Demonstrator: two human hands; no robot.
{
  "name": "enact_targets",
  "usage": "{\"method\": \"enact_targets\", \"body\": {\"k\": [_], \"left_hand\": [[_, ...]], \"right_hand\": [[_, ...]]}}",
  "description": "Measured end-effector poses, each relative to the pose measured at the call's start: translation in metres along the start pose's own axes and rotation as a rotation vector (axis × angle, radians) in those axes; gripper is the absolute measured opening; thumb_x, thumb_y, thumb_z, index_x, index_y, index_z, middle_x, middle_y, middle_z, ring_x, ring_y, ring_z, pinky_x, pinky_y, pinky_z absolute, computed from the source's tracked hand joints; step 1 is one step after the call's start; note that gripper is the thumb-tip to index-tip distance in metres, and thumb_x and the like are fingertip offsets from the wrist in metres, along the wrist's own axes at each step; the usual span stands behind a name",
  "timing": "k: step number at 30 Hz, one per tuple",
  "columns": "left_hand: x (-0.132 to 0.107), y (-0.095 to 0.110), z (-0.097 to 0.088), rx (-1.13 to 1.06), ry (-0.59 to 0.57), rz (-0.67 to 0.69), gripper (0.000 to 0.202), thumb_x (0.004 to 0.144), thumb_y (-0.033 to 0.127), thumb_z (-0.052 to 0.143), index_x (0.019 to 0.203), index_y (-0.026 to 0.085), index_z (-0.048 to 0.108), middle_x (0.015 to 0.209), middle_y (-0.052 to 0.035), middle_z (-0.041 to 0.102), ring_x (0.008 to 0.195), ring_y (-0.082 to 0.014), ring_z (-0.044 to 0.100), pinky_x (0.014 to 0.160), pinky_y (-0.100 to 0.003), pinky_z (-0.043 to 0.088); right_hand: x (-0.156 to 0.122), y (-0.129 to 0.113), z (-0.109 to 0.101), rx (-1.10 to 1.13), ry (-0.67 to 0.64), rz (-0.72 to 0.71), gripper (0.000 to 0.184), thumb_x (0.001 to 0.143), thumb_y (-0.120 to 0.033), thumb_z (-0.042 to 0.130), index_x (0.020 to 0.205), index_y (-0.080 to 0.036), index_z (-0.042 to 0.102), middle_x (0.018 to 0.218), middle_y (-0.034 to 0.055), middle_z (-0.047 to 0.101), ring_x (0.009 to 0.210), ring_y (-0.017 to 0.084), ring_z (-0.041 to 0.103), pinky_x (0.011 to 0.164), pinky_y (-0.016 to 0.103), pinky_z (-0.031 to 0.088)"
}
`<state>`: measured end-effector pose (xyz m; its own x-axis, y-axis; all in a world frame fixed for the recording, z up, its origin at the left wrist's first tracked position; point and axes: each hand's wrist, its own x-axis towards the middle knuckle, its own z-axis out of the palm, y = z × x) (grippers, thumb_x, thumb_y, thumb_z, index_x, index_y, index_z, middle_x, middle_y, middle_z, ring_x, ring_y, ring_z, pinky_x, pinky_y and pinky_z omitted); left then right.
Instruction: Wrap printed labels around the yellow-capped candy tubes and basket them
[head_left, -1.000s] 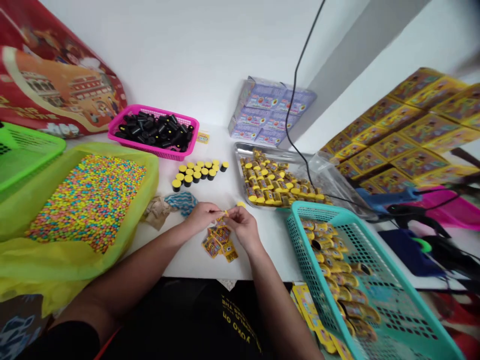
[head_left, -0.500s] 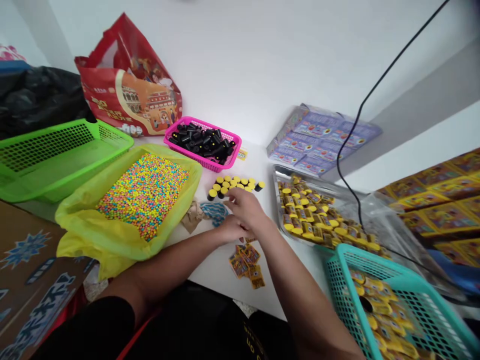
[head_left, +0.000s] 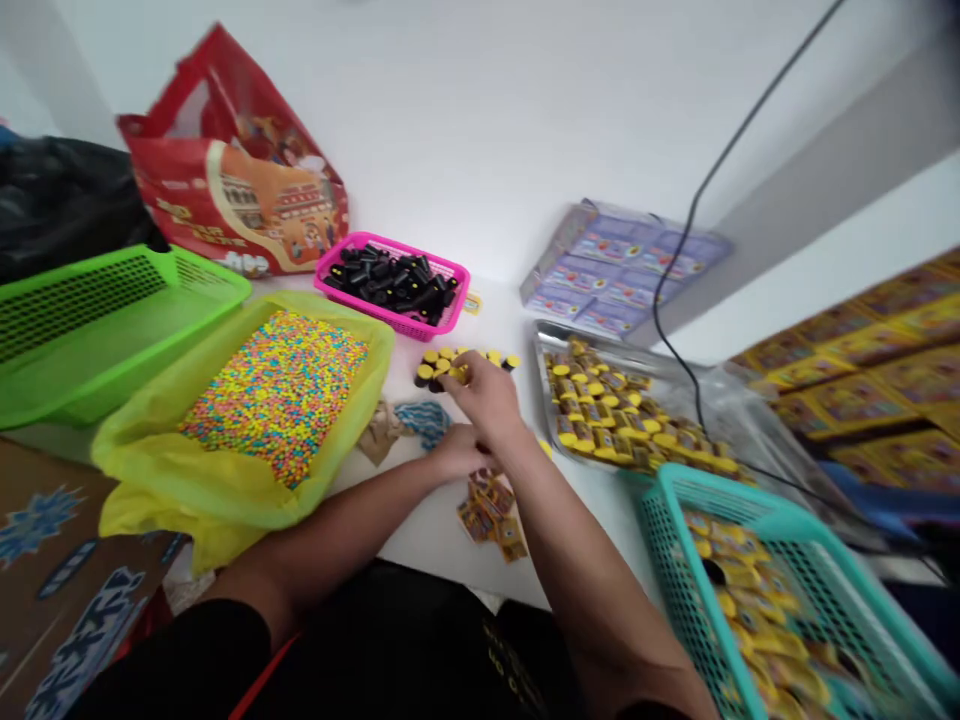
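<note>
A white desk (head_left: 611, 510) spans the middle of the frame. At the left, a tub lined with yellow plastic film (head_left: 345, 440) holds small multicoloured round beads (head_left: 277, 390); just beyond it lies a bright green plastic basket (head_left: 135, 310). A teal perforated plastic basket (head_left: 739, 500) fills the lower right, with yellow wrapped cylinders (head_left: 757, 610) inside. A red printed carrier bag (head_left: 277, 205) stands at the upper left, and stacked yellow printed boxes (head_left: 847, 380) sit at the right edge. Right of centre, a shiny metal tray (head_left: 541, 370) carries many yellow-capped wrapped cylinders (head_left: 600, 410). A pink plastic basket (head_left: 431, 331) of plain black cylinders (head_left: 397, 285) rests at upper centre.

Mid-frame, the right hand (head_left: 484, 390) reaches across the left hand (head_left: 457, 455), its thumb and fingertips bent at a yellow cap; whether they grip it I cannot tell. The left hand's fingers are hidden behind the right wrist, so their state cannot be told either. A blue-and-white striped cloth (head_left: 424, 420) lies just left of the hands. Yellow printed labels (head_left: 491, 515) overlap in a loose pile below them. Short black cylinders with yellow caps (head_left: 424, 375) stand upright, clustered by the right fingertips.
</note>
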<state>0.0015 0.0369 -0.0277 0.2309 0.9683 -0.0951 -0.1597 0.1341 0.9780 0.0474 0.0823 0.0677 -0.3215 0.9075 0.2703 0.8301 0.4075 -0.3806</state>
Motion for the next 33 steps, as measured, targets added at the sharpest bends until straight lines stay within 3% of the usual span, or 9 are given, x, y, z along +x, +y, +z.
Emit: {"method": "enact_targets", "body": {"k": [2, 5, 9, 13, 20, 26, 33], "left_hand": [[-0.002, 0.002, -0.002, 0.05, -0.082, -0.026, 0.029, 0.06, 0.031, 0.083, 0.064, 0.015, 0.059, 0.054, 0.0001, 0.06, 0.051, -0.0141, 0.057, 0.051, -0.027, 0.046], [-0.006, 0.007, -0.002, 0.066, -0.098, 0.021, 0.035, 0.06, 0.039, 0.082, 0.068, 0.015, 0.058, 0.058, 0.0003, 0.062, 0.048, -0.0108, 0.055, 0.045, -0.022, 0.041], [-0.011, 0.014, 0.002, 0.105, -0.138, 0.062, 0.036, 0.059, 0.04, 0.083, 0.07, 0.014, 0.06, 0.057, 0.0011, 0.062, 0.044, -0.0088, 0.051, 0.044, -0.022, 0.04], [-0.014, 0.017, 0.004, 0.128, -0.156, 0.06, 0.036, 0.058, 0.038, 0.085, 0.07, 0.013, 0.062, 0.054, 0.0015, 0.061, 0.045, -0.0092, 0.052, 0.045, -0.021, 0.041], [-0.016, 0.019, 0.005, 0.092, -0.168, 0.041, 0.035, 0.057, 0.037, 0.085, 0.071, 0.013, 0.064, 0.055, 0.0011, 0.062, 0.044, -0.0089, 0.051, 0.045, -0.022, 0.04], [-0.016, 0.02, 0.006, 0.076, -0.195, 0.007, 0.037, 0.057, 0.037, 0.083, 0.079, 0.012, 0.067, 0.051, 0.0026, 0.059, 0.045, -0.0099, 0.051, 0.044, -0.023, 0.04], [-0.014, 0.022, 0.002, 0.097, -0.181, -0.008, 0.039, 0.061, 0.042, 0.081, 0.083, 0.012, 0.068, 0.051, 0.0033, 0.056, 0.044, -0.009, 0.047, 0.041, -0.021, 0.031]], "right_hand": [[-0.021, 0.028, -0.027, 0.275, 0.103, 0.143, 0.026, 0.077, -0.042, 0.065, 0.092, -0.02, 0.062, 0.065, -0.0013, 0.061, 0.058, 0.015, 0.058, 0.056, 0.027, 0.042], [-0.058, 0.065, -0.056, 0.67, 0.086, 0.31, 0.026, 0.072, -0.043, 0.068, 0.078, -0.02, 0.059, 0.05, -0.0065, 0.051, 0.04, 0.01, 0.045, 0.042, 0.024, 0.032], [-0.093, 0.087, -0.061, 0.914, 0.005, 0.344, 0.026, 0.065, -0.04, 0.073, 0.071, -0.019, 0.058, 0.049, -0.0066, 0.052, 0.036, 0.007, 0.04, 0.037, 0.022, 0.026], [-0.103, 0.091, -0.052, 0.926, -0.024, 0.344, 0.026, 0.064, -0.039, 0.074, 0.071, -0.019, 0.06, 0.048, -0.0074, 0.052, 0.036, 0.007, 0.04, 0.038, 0.021, 0.026], [-0.109, 0.091, -0.046, 0.811, 0.102, 0.396, 0.027, 0.063, -0.04, 0.074, 0.072, -0.02, 0.058, 0.049, -0.0084, 0.049, 0.039, 0.008, 0.04, 0.04, 0.022, 0.031], [-0.109, 0.087, -0.043, 0.86, 0.055, 0.392, 0.034, 0.06, -0.046, 0.076, 0.072, -0.02, 0.057, 0.05, -0.0075, 0.05, 0.039, 0.008, 0.041, 0.04, 0.023, 0.033], [-0.109, 0.083, -0.038, 0.721, 0.122, 0.308, 0.034, 0.064, -0.049, 0.075, 0.077, -0.02, 0.06, 0.053, -0.0061, 0.049, 0.046, 0.01, 0.043, 0.044, 0.024, 0.035]]}}
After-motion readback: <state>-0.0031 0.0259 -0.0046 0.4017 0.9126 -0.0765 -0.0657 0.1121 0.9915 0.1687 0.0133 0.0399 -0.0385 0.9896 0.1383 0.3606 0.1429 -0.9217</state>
